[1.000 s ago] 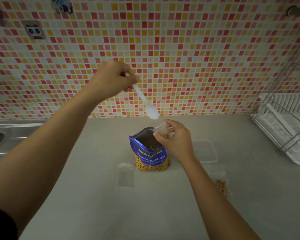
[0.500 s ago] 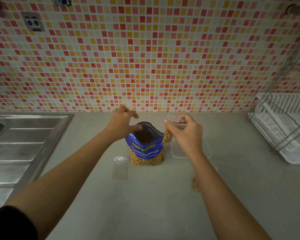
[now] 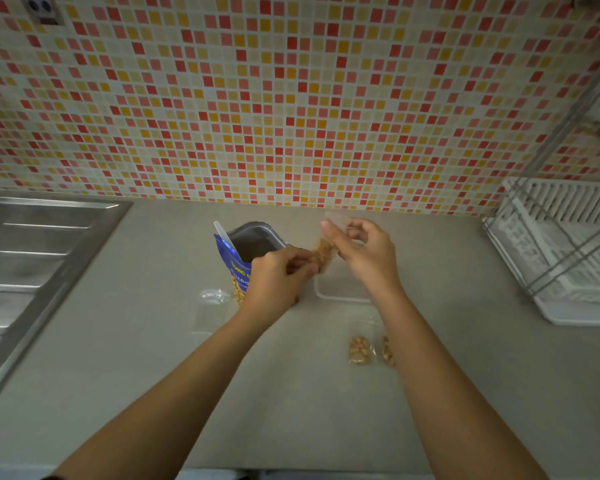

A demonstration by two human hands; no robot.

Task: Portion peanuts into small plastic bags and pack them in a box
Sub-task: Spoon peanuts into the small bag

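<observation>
The small peanut bag (image 3: pixel 323 252) I hold, part-filled.
Blue pouch (image 3: pixel 239 271) stands open; two filled bags (image 3: pixel 360 349) lie near the clear box (image 3: pixel 340 291).

To your left, a steel draining board (image 3: pixel 32 258) is set into the grey countertop (image 3: pixel 153 375). On your right stands a white dish rack (image 3: pixel 561 251) with wire rails. Ahead, the red-and-yellow mosaic wall (image 3: pixel 291 98) carries a socket (image 3: pixel 42 8).
</observation>
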